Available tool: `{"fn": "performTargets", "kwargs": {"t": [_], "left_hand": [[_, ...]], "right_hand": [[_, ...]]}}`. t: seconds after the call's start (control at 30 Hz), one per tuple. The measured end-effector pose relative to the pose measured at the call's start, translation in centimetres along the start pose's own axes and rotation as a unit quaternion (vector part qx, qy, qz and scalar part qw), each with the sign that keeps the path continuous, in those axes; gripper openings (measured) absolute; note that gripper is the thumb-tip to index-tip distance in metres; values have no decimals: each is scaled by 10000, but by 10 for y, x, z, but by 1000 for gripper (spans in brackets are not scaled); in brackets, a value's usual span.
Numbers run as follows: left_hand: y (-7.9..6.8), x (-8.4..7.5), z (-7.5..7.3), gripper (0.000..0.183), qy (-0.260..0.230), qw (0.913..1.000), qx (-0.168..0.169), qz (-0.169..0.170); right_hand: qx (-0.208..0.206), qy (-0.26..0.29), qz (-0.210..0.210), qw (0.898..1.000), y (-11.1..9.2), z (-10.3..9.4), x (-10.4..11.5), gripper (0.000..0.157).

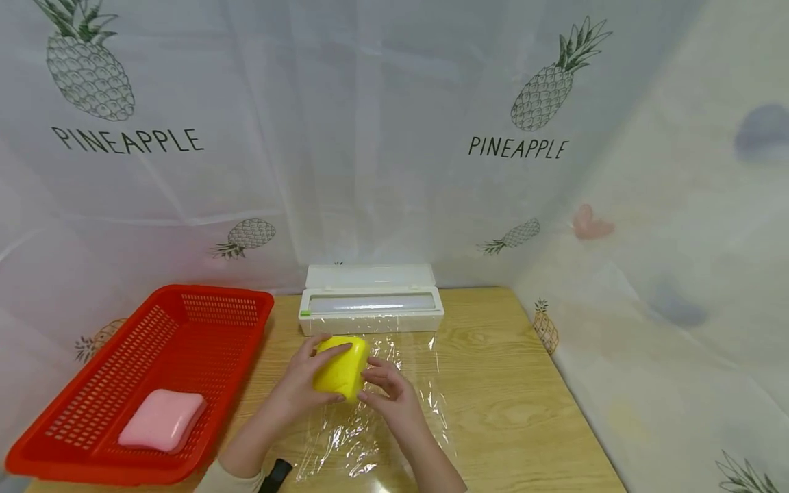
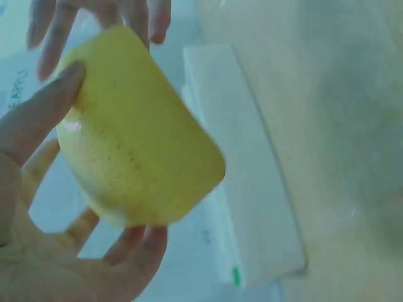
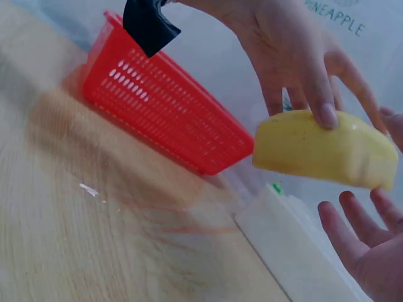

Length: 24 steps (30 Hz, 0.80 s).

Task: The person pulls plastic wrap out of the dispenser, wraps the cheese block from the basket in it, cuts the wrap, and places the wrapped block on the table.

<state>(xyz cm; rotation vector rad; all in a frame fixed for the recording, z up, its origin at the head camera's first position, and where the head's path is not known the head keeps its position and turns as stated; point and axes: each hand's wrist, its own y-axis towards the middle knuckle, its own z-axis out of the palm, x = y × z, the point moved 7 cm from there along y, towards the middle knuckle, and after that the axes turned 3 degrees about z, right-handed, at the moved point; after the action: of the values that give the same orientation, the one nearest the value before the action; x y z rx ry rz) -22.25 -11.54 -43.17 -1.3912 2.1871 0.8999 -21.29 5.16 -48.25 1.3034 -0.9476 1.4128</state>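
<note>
A glossy yellow rounded block [image 1: 341, 368], soap-like in shape, is held up above a sheet of clear plastic film [image 1: 351, 445] on the table. My left hand [image 1: 300, 383] grips it from the left, thumb on one side and fingers on the other; the left wrist view shows the yellow block [image 2: 135, 135] small dark specks on its face. At its right side is my right hand [image 1: 394, 397], fingers loosely bent and spread. In the right wrist view some fingertips of the right hand [image 3: 371, 245] come up to the block's lower edge; whether they press it I cannot tell.
A white film dispenser box [image 1: 370, 323] with its lid raised stands at the table's back, film drawn out from it towards me. To the left, a red plastic basket [image 1: 240, 363] holds a pink block [image 1: 161, 419]. A pineapple-print curtain hangs behind the wooden table [image 1: 511, 404].
</note>
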Motion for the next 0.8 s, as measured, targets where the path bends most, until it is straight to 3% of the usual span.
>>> {"fn": "performTargets", "kwargs": {"t": [0.1, 0.23, 0.33, 0.43, 0.6, 0.7, 0.8], "left_hand": [[-5, -2, 16, 79, -60, 9994, -125, -328], [-13, 1, 36, 80, -339, 9971, -160, -667], [-18, 9, 46, 79, -1005, 9903, -276, -916], [-23, 21, 54, 76, -1825, 9734, -568, -1260], [-36, 40, 76, 70, -2937, 9342, -824, -1847], [-42, 47, 92, 69, -3229, 9209, -883, -1998], [-46, 53, 104, 69, -3272, 9169, -984, -2063]], "right_hand": [[-168, -306, -11, 9994, -4, -5, -4, 32], [-412, -305, 22, 9987, -7, -13, -15, 29], [-633, -34, 243, 9977, -7, -23, -29, 28], [-825, 279, 479, 9950, -6, -36, -40, 28], [-873, 341, 641, 9935, -7, -50, -52, 30], [-805, 125, 700, 9942, -9, -55, -61, 35], [-780, -36, 744, 9942, -13, -58, -72, 40]]}}
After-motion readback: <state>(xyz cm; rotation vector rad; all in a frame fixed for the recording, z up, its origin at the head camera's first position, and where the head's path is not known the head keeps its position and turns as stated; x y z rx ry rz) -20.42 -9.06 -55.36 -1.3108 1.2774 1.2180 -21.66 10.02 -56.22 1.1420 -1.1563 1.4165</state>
